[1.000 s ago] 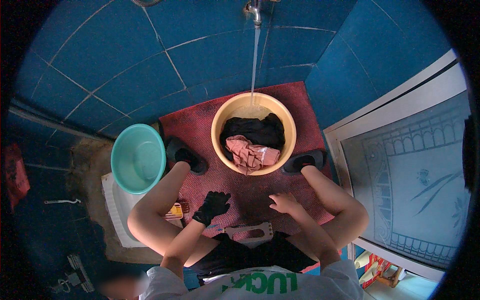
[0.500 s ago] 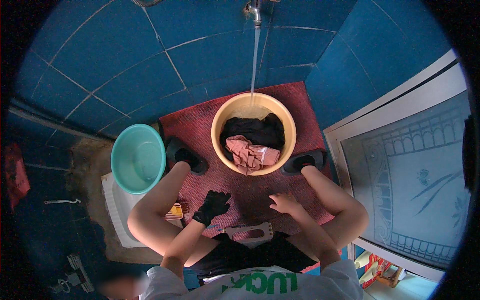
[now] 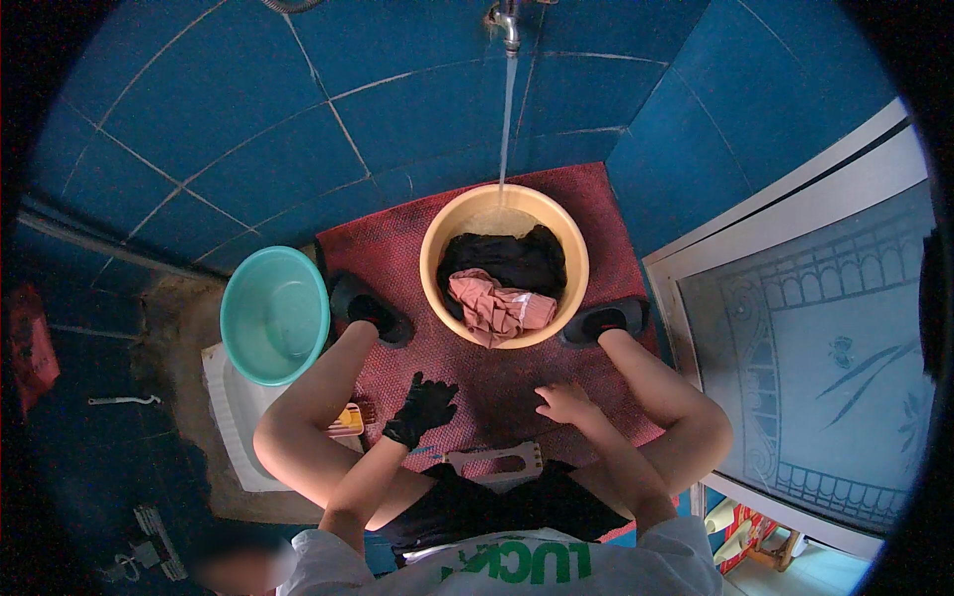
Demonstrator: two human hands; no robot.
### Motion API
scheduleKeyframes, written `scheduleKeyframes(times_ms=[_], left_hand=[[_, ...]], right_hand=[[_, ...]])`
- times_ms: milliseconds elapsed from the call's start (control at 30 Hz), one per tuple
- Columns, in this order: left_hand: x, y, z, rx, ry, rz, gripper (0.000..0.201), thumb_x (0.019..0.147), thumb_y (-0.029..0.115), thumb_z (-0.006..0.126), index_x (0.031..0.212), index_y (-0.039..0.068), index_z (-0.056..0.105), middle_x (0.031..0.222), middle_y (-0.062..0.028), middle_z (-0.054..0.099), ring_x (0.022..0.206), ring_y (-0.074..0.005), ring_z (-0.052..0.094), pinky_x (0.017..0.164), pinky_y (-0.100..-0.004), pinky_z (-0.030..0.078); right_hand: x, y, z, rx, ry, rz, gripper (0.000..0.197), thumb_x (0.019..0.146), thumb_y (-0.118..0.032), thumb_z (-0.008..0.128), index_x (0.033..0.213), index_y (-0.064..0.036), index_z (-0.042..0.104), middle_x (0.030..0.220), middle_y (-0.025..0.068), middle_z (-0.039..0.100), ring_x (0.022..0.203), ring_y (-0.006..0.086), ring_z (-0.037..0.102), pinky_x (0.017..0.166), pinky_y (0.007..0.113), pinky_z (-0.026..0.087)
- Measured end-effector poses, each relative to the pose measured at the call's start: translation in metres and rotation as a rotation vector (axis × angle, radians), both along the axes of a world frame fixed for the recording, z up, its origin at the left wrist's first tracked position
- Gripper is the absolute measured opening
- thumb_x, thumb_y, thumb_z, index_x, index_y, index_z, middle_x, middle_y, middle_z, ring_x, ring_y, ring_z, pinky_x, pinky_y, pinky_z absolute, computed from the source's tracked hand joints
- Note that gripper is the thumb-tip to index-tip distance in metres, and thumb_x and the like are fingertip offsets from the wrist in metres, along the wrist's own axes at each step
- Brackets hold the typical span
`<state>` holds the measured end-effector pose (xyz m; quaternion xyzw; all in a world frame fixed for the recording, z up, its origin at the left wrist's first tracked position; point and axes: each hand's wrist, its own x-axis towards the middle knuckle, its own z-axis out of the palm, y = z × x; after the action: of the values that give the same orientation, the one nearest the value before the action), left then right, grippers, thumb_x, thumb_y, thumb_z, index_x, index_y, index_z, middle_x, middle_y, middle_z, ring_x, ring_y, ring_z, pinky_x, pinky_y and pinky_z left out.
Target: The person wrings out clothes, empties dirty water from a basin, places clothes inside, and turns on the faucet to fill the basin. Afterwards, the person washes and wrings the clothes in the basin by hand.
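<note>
Left hand (image 3: 421, 409): black-gloved, empty, fingers spread. Right hand (image 3: 564, 402): bare, empty, fingers loosely bent; the two apart, above a red mat (image 3: 383, 243), touching no cloth. Yellow basin (image 3: 577, 260): upright on the mat, beyond and between the hands, a slipper (image 3: 373, 308) to either side. Contents: dark cloth (image 3: 507, 258), bunched; pink cloth (image 3: 485, 300), crumpled over its near part and reaching the near rim. Handling, as judged: both soft and limp, the dark one likely heavy with water and slippery in the glove; best grip, a gathered handful of the pink folds by the near rim. Water stream (image 3: 508, 124): falling from a tap (image 3: 509, 30) into the basin's far side. Green basin (image 3: 238, 318): left of the mat. Against the earlier frame: gloved fingers slightly more spread; cloths and basins unmoved.
</note>
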<state>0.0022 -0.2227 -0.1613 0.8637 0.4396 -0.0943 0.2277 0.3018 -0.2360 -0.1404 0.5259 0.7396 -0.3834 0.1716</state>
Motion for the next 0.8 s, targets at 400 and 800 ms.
scheduleKeyframes(times_ms=[400, 800], left_hand=[[0.001, 0.001, 0.003, -0.049, -0.009, 0.024, 0.043, 0.072, 0.035, 0.048, 0.109, 0.013, 0.05, 0.099, -0.012, 0.055, 0.091, -0.0282, 0.051, 0.089, -0.0518, 0.023], [0.001, 0.002, 0.006, -0.002, -0.019, -0.006, 0.041, 0.073, 0.033, 0.047, 0.109, 0.013, 0.049, 0.092, -0.0135, 0.056, 0.086, -0.0278, 0.052, 0.081, -0.05, 0.032]], right_hand=[[0.001, -0.003, -0.002, 0.027, 0.026, -0.031, 0.046, 0.074, -0.034, 0.052, 0.112, -0.009, 0.046, 0.105, 0.0143, 0.053, 0.097, 0.0297, 0.05, 0.083, 0.044, 0.038], [-0.001, -0.001, -0.001, -0.019, 0.007, -0.036, 0.046, 0.076, -0.036, 0.049, 0.114, -0.011, 0.045, 0.109, 0.0138, 0.05, 0.1, 0.0301, 0.048, 0.086, 0.047, 0.034]])
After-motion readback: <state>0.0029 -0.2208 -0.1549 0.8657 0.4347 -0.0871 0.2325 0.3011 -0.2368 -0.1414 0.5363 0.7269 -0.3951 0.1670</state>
